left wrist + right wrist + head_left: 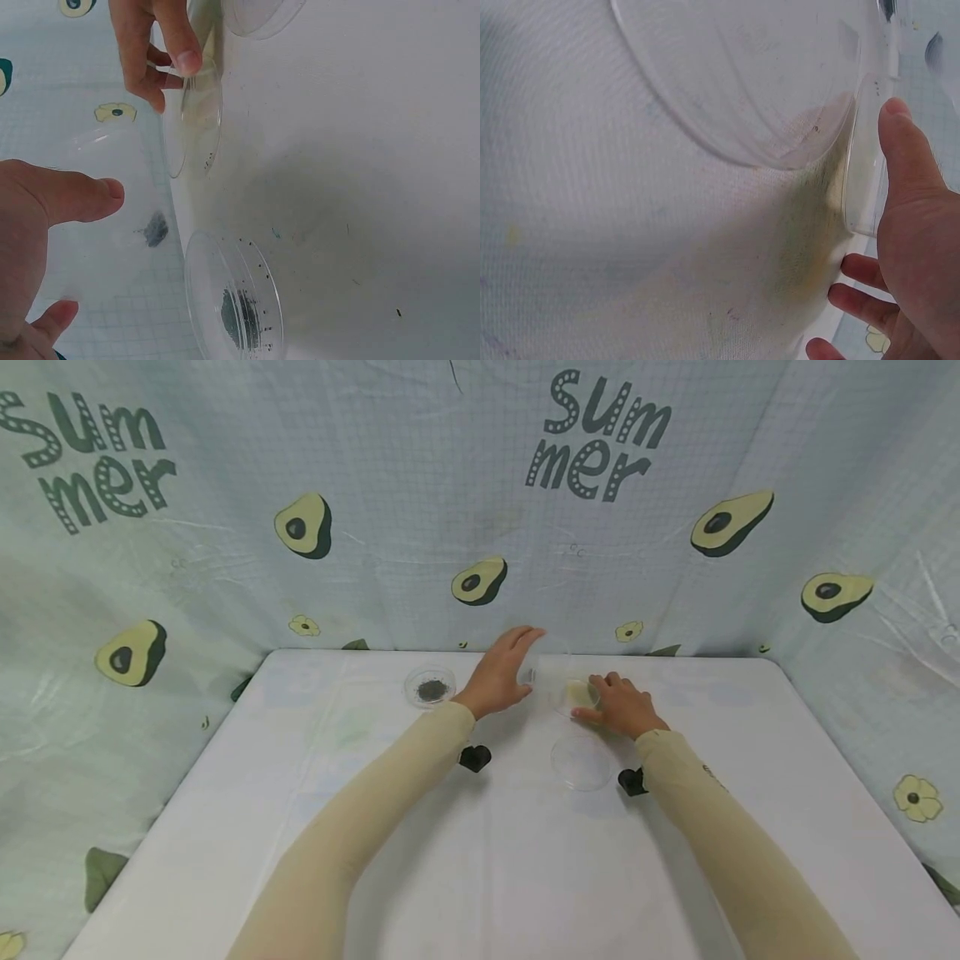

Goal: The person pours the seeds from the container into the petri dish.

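My right hand [618, 706] grips a clear petri dish [580, 694] with pale yellow contents. In the left wrist view the right thumb lies at this dish's rim, with fingertips behind it. A clear, barely visible round dish [97, 157] with a dark patch is in my left hand [495, 675], between its spread thumb and fingers. It stands beside the yellow dish. Left of that hand, another petri dish [430, 686] with dark grey grains sits on the table. A round clear dish or lid [582, 763] lies in front of my right hand.
The white-covered table [480, 877] meets a hanging curtain [420, 468] with avocado prints close behind the dishes. Black wrist-camera mounts [475, 758] hang below both sleeves. Small dark specks lie on the table near the grain dish.
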